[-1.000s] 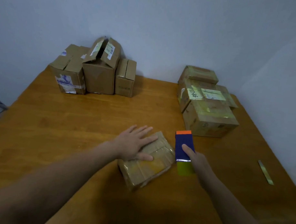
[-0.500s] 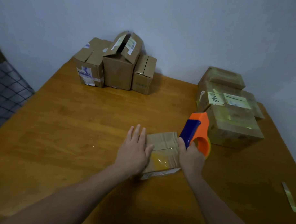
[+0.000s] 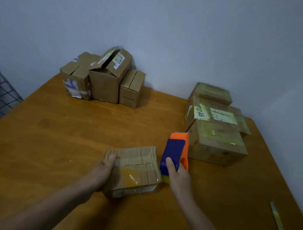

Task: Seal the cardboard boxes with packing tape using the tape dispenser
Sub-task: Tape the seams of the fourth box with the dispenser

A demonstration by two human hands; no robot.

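Sliding off the top, the left hand point(image 3: 102, 171) now grips the left edge of the small cardboard box point(image 3: 137, 167), thumb on top. The wooden table point(image 3: 60, 137) has lots of bare room left of that hand. Boxes with loose flaps point(image 3: 104, 78) stand far ahead of it, by the wall. Taped boxes point(image 3: 215, 134) sit stacked just past the right hand point(image 3: 178, 177). That hand holds the tape dispenser point(image 3: 176, 150) tight, just beside the small box's right edge. A tape strip point(image 3: 277, 220) lies well to its right, near the table edge.
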